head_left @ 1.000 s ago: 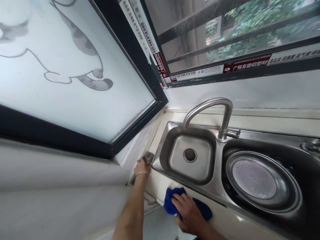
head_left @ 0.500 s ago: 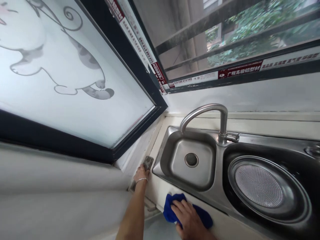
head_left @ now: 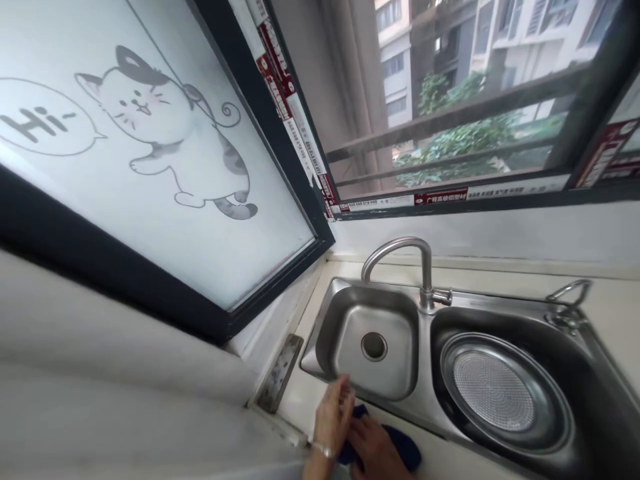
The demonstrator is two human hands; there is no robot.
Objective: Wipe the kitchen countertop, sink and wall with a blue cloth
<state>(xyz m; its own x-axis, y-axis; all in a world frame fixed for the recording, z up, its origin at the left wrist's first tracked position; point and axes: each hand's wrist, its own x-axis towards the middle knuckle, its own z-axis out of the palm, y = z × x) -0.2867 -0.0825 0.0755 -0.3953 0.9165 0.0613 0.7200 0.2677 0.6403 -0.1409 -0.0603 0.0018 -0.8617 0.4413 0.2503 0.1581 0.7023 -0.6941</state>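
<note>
Blue cloth [head_left: 400, 448] lay bunched on the pale counter edge [head_left: 450, 460] in front of the sink, at the bottom of the view, with both hands on it. Furthest left hung the frosted window pane [head_left: 165, 200], printed with a cartoon cat [head_left: 170, 127] and a "Hi" speech bubble [head_left: 40, 123], set in a dark frame [head_left: 280, 293]. Below its corner a worn metal plate [head_left: 280, 373] lay flat on the ledge, apart from the hands. Next came the left hand [head_left: 333, 417], a thin bracelet [head_left: 323, 450] on its wrist, fingers loosely extended and resting against the near rim of the sink and the cloth's left end; whether it gripped the cloth could not be told. Just beside it, touching, the right hand [head_left: 373, 450] pressed down on the cloth with fingers partly curled over it. Beyond the hands sat the small steel basin [head_left: 345, 320] with its round drain [head_left: 374, 346], then the curved tap [head_left: 400, 257] rising between the basins. Right of that lay the larger basin [head_left: 585, 373] holding a round perforated strainer bowl [head_left: 493, 390], and at the far right a small looped fitting [head_left: 567, 293] stood on the sink deck
</note>
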